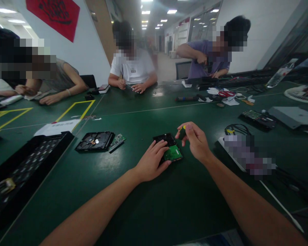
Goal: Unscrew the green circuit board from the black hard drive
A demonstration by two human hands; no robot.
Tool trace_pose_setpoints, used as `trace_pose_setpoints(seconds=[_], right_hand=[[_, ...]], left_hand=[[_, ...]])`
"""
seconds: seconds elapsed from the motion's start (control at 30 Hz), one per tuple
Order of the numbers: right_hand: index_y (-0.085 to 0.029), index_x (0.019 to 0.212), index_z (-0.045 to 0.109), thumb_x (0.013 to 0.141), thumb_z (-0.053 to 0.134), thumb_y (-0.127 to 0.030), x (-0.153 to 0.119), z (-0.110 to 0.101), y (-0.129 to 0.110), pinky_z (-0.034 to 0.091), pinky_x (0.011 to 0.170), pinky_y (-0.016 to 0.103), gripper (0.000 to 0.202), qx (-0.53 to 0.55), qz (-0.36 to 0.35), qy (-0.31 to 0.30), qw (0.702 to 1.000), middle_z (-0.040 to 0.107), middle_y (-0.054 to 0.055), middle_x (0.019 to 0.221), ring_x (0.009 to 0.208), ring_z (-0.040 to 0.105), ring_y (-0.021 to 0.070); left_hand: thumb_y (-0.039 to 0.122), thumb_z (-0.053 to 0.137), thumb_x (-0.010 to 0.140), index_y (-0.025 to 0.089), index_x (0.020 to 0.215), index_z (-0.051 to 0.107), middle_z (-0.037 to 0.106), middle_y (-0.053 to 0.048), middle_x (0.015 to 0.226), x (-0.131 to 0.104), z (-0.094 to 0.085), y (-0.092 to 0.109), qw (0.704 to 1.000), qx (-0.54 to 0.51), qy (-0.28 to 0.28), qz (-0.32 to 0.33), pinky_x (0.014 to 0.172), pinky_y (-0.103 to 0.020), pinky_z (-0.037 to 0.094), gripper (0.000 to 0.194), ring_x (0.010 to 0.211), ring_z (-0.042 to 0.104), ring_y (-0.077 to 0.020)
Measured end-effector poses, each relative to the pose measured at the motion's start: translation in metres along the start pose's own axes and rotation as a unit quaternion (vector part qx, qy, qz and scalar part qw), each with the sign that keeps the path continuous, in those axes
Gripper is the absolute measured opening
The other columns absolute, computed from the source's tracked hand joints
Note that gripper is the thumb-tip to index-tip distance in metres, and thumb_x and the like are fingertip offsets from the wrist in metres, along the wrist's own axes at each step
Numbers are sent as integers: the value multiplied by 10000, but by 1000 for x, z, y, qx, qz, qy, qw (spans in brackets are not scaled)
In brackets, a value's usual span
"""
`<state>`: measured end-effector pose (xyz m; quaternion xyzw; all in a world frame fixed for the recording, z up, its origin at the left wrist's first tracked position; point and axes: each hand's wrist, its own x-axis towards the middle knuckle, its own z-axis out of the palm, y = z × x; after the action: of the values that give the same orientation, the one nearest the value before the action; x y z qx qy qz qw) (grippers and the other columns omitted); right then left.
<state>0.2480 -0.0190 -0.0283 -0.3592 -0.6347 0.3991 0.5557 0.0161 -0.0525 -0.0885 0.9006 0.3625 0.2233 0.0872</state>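
A hard drive (175,152) with a green circuit board facing up lies on the dark green table in front of me. Across its left side rests my left hand (154,159), fingers stretched out and pressing on it. My right hand (195,140) is closed around a screwdriver (182,131) with a dark green and yellow handle, beside the drive's far right corner. The screwdriver's tip does not show clearly. To the left sit another black hard drive (94,141) and a loose circuit board (117,141) touching its right side.
A long black tray (30,174) with small parts stands at left. At right are a white power strip (232,155), another drive (258,120), a grey box (295,118) and a water bottle (281,73). Several people sit across the table.
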Motion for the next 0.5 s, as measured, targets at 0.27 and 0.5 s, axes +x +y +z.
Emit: trace_pose_setpoints(seconds=[0.27,0.5], right_hand=[[-223,1060,689,1044,550,-613,1,-1,-4,500,525,262,415,-5,5,-11,1000,727,22,859,595,619,121],[-228,1051,637,967,703,-582,3,1,1,526,517,239,370,30,22,-1,999,723,12,857,626,634,123]], left_hand=[[460,553,1058,195,1491,475,493,-185,1613,0,0,0,1000,-7,-1,0,1320,-643,244,514,1580,381,-328],[464,551,1057,198,1490,474,489,-184,1616,0,1,-1,1000,-5,-1,2,1318,-647,244,514,1583,375,-329]])
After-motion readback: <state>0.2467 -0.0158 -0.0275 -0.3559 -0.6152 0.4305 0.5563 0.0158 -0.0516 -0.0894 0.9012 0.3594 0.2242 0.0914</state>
